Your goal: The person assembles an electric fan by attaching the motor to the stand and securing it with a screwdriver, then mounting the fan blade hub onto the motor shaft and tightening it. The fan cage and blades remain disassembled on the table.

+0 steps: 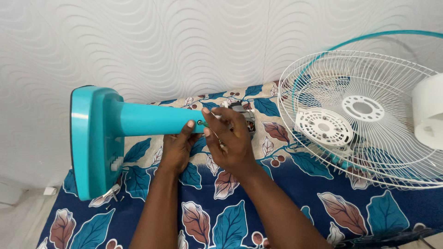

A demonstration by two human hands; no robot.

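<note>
Your two forearms come up from the bottom edge at about six o'clock and slant toward the middle of the view, the left one nearly straight up, the right one angling in from five o'clock.

Your left hand (177, 146) sits under the teal fan stand (154, 120), palm cupping the tube from below, with the thumb tip pressed on the near side of the tube. It is wrapped around the tube, holding it off the cloth.

Your right hand (229, 138) lies just to the three o'clock side of the left, touching it, wrist bent so the back of the hand faces you. Its fingers are pinched narrow around a thin screwdriver (210, 122), whose tip meets a small dark screw hole (200, 122) in the side of the tube.

The stand lies on its side: its flat teal base (92, 143) stands on edge at nine o'clock, and the tube runs toward three o'clock, ending at the grey motor (242, 115) partly hidden behind your right hand. A few loose screws (115, 199) lie on the cloth below the base.

All of this rests on a table covered in a blue leaf-patterned cloth (295, 203). Farther out, at three o'clock, two white wire fan guards (369, 138) lie stacked, one with a teal rim, and a white round part (429, 110) sits at the right edge. Beyond, at twelve o'clock, is a white wavy-patterned wall (184, 41).
</note>
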